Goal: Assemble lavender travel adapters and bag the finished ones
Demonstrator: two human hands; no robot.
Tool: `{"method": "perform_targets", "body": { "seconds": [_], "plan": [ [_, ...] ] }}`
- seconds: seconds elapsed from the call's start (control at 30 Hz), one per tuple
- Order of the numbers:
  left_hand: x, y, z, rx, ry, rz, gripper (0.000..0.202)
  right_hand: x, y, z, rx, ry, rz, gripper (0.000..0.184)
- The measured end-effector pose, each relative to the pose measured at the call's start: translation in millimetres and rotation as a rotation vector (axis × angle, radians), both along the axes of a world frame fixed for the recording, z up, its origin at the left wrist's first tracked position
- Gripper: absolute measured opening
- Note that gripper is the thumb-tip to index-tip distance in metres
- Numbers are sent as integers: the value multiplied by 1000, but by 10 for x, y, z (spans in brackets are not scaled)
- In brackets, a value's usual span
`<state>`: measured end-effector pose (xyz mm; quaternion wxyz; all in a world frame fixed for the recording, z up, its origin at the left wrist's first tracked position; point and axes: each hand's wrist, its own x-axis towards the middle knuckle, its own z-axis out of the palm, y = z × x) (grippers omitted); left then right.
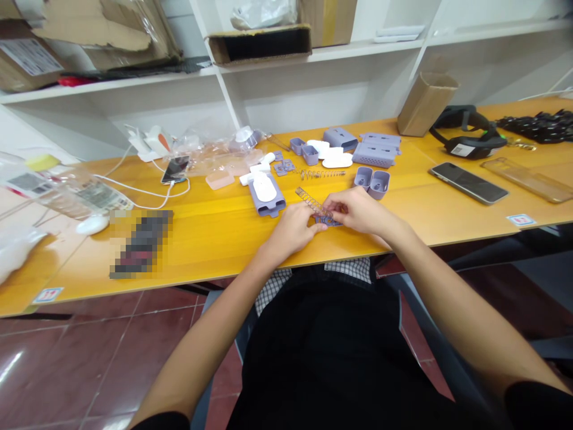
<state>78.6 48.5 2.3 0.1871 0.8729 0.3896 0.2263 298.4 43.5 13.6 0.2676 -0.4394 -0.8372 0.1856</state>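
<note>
Near the table's front edge, my left hand (294, 228) is closed at the left end of a flat purple plastic plate (329, 221), thumb along its near side. My right hand (358, 210) pinches the lower end of a metal coil spring (308, 198) just above that plate. The spring leans up to the left, over my left fingers. My fingertips partly cover the plate and the spring's end. Just left of my hands lies a purple housing (267, 200) with a white oval cover (265, 189) on it. Beyond my hands lies another long spring (322, 174).
Purple double cups (372, 181), vented purple housings (376, 150) and white covers (336, 157) lie farther back. A phone (468, 183) and a headset (470, 134) are on the right. To the left lie a charging phone (175, 169), its cable and clear plastic packaging (203, 149).
</note>
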Motion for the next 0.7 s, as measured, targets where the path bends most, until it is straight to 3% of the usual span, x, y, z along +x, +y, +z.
{"method": "perform_targets", "body": {
  "seconds": [0.7],
  "plan": [
    [4,-14,2,-32,-18,47,14,-69,-26,-106,62,60,-54,15]
  ]
}}
